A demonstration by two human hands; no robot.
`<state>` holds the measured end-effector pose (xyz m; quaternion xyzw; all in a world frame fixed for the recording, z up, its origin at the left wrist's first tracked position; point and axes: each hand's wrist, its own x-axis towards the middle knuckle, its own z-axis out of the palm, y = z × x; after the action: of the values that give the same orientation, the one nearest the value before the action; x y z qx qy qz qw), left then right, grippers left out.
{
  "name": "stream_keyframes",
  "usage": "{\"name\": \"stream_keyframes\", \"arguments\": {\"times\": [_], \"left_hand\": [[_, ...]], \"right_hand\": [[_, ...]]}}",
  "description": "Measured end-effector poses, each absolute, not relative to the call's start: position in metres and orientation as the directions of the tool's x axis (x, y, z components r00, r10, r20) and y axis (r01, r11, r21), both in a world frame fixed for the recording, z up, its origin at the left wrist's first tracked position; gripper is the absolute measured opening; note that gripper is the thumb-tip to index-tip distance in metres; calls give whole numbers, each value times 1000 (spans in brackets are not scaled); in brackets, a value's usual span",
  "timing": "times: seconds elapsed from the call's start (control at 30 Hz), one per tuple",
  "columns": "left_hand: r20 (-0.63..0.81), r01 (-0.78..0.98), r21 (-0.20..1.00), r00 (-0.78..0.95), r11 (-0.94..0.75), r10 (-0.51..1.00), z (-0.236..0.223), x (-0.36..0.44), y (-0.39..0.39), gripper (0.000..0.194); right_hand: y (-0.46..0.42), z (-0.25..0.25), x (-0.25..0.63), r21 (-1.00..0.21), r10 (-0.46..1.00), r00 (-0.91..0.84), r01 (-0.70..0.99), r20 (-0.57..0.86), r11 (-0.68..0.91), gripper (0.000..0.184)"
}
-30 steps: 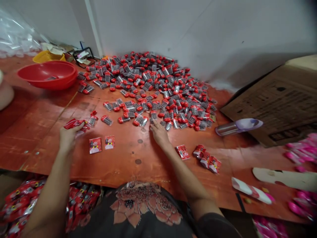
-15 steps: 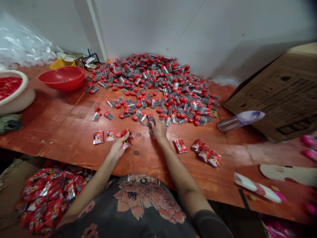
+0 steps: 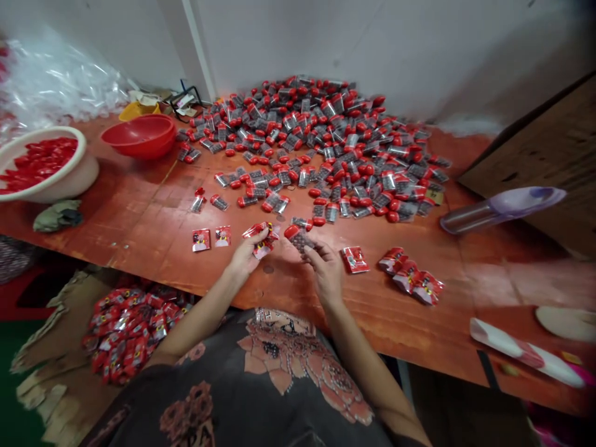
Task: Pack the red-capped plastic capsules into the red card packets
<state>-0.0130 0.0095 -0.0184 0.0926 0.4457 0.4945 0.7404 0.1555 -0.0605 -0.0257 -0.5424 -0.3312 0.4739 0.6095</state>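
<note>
My left hand (image 3: pixel 248 253) is closed around several red printed packets (image 3: pixel 263 241), raised over the near half of the table. Between thumb and fingers of my right hand (image 3: pixel 326 267) is a small clear bottle with a red cap (image 3: pixel 298 238), filled with dark beads. The two hands are a short way apart, at about the same height. Beyond them spreads a big heap of the same red-capped bottles (image 3: pixel 321 143). Two flat red packets (image 3: pixel 202 240) lie left of my left hand. Another red packet (image 3: pixel 355 259) and a short row of filled packets (image 3: pixel 411 276) lie at right.
At left stand a white basin (image 3: pixel 86 158) of red pieces and a red bowl (image 3: pixel 139 135). A cardboard box (image 3: pixel 540 161) and a clear purple-topped bottle (image 3: pixel 503 208) are at right. Below the table's front edge sits a carton with many red packets (image 3: pixel 133 329).
My right hand has drawn back from the heap's near edge with a red-capped bottle in it. My left hand still holds the red packets. The view has shifted left.
</note>
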Motion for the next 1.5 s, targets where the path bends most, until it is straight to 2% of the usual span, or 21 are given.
{"name": "stream_keyframes", "arguments": {"times": [0.1, 0.23, 0.47, 0.63, 0.77, 0.93, 1.03, 1.13, 1.2, 1.3, 1.4, 1.5], "left_hand": [[-576, -656, 563, 125, 503, 808, -15, -5, 4, 16], [-536, -634, 607, 118, 478, 836, -11, 1, -3, 21], [-423, -577, 724, 62, 379, 904, -12, -4, -9, 29], [-324, -533, 792, 47, 299, 945, -3, -3, -17, 32], [-321, -434, 844, 60, 314, 945, 3, 0, -26, 31], [-312, -368, 853, 210, 370, 927, -1, 4, -36, 32], [-304, -401, 830, 257, 388, 917, -5, 5, -40, 32], [-367, -407, 800, 250, 441, 896, -8, 4, -42, 32], [-409, -412, 777, 245, 476, 879, -9, 3, -44, 34], [-464, -400, 738, 285, 544, 839, -14, 2, -47, 35], [-515, -366, 707, 321, 605, 795, -21, 1, -51, 34], [-523, -362, 703, 319, 612, 790, -26, 1, -52, 34]], "right_hand": [[-71, -18, 149, -977, 922, 373, -212, -100, -20, 28], [-72, -15, 147, -972, 920, 380, -236, -96, -4, 28], [-78, -15, 149, -965, 956, 238, -236, -169, -112, 27], [-82, -19, 152, -984, 974, 207, -168, -95, -60, 28], [-86, -23, 153, -993, 977, 201, -107, -67, -46, 29], [-90, -24, 146, -905, 952, 131, -371, -275, -210, 25], [-93, -26, 141, -888, 956, 130, -419, -264, -188, 25], [-95, -30, 139, -924, 975, 139, -365, -173, -112, 41], [-95, -34, 140, -953, 985, 109, -288, -131, -95, 46], [-92, -42, 145, -992, 993, 94, -109, -71, -60, 33], [-90, -47, 148, -999, 988, 152, 31, -11, -16, 21], [-91, -49, 146, -995, 979, 182, -49, -90, -83, 18]]}}
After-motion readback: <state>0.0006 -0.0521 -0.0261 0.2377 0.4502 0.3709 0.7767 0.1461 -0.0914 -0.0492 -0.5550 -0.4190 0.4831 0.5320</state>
